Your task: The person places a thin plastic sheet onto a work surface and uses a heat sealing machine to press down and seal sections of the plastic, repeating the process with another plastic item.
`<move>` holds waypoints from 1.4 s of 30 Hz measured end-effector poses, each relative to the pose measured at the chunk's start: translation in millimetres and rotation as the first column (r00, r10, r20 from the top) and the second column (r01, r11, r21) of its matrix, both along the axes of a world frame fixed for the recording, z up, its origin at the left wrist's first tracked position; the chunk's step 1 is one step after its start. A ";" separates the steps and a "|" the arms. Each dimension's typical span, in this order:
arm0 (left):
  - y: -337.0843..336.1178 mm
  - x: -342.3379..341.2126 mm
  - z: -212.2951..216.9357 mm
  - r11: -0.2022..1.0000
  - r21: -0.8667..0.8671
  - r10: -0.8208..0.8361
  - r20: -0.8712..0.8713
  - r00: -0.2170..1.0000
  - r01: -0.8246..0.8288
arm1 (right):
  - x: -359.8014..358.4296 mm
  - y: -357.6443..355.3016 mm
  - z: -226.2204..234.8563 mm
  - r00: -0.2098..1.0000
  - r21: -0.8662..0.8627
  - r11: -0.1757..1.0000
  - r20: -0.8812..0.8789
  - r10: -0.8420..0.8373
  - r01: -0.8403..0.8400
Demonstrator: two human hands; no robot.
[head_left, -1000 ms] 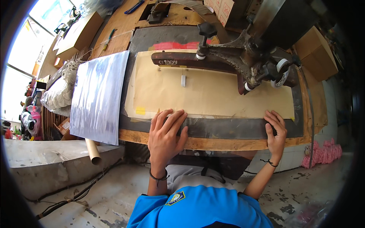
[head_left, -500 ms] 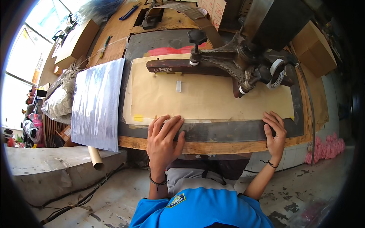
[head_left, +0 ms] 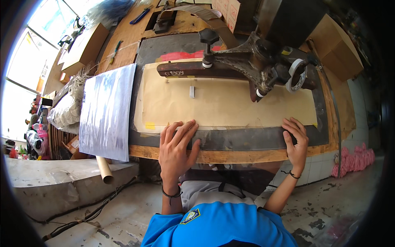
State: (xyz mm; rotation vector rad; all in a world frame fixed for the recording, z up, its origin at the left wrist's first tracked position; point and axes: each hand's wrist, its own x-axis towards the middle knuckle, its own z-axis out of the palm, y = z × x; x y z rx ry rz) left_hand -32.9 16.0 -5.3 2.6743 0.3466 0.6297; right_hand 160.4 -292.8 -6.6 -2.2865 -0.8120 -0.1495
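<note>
A long beige sheet point(head_left: 230, 105) lies on the dark mat of the worktable, with small yellow tape pieces at its near corners. My left hand point(head_left: 177, 142) rests at the sheet's near left edge, fingers stretched forward and thumb apart. At the near right corner lies my right hand point(head_left: 296, 140), its fingers extended and thumb apart. Neither hand grips anything that I can see. A dark metal bar point(head_left: 205, 70) on a bracket with a black knob point(head_left: 208, 36) spans above the sheet. Just in front of the bar sits a small grey rectangular piece point(head_left: 192, 92).
A stack of shiny clear plastic sheets point(head_left: 108, 111) overhangs the table's left side. A roll of white tape point(head_left: 297, 75) hangs on the bracket. Cardboard boxes point(head_left: 335, 47) stand at the back right. Pink bundles point(head_left: 353, 160) lie low at right; a cardboard tube point(head_left: 104, 169) juts out below the plastic.
The view has shifted slightly, so the table and bracket sit a little higher in the picture. Both hands keep nearly the same place at the sheet's near edge.
</note>
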 end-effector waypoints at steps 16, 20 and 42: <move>-4.4 1.6 2.9 1.000 0.004 0.021 -0.011 1.000 -0.021 | 2.3 -2.5 0.5 0.999 0.002 1.000 0.042 0.013 -0.013; -3.6 3.1 1.5 1.000 0.011 0.012 -0.008 1.000 -0.012 | 3.7 -1.2 1.2 0.999 0.028 0.999 0.035 0.017 -0.018; -1.9 3.3 0.0 1.000 0.023 0.022 -0.038 0.999 -0.021 | 5.6 -1.6 0.8 1.000 0.026 0.999 0.016 0.023 -0.024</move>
